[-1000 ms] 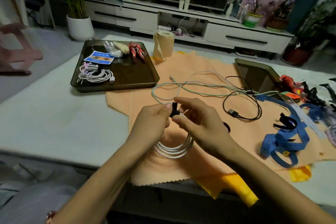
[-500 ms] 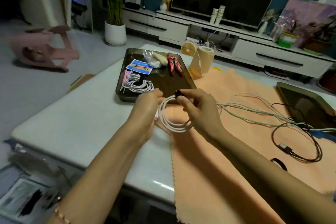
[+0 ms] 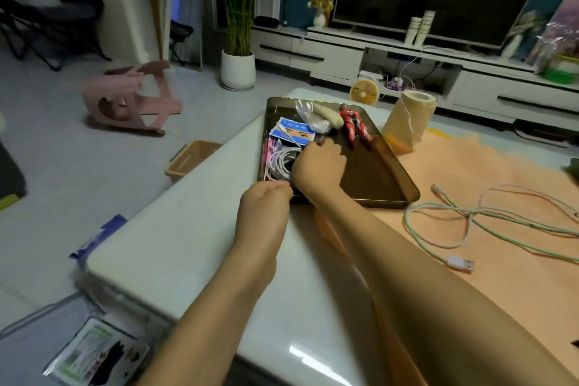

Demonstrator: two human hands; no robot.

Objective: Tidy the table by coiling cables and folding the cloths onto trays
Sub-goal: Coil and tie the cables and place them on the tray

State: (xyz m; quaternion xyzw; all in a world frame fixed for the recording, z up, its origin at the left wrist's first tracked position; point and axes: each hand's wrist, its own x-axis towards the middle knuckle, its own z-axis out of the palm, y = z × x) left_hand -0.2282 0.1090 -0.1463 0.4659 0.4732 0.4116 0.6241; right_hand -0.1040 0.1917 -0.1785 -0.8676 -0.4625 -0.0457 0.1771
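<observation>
While your right hand [image 3: 318, 166] curls onto the white coiled cables [image 3: 280, 163] in the dark tray [image 3: 371, 174], your left hand [image 3: 266, 207] at its near rim, neither grip discernible, the loose green-white cable [image 3: 470, 213] and orange cloth [image 3: 470, 166] beside it await you.

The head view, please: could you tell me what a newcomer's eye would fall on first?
Two bare forearms run up the middle: the right hand sits over coiled white cables in the dark tray, the left hand at the tray's near edge. To the right, a loose green-and-white cable sprawls on the orange cloth. A red toy figure lies at the tray's far end.
</observation>
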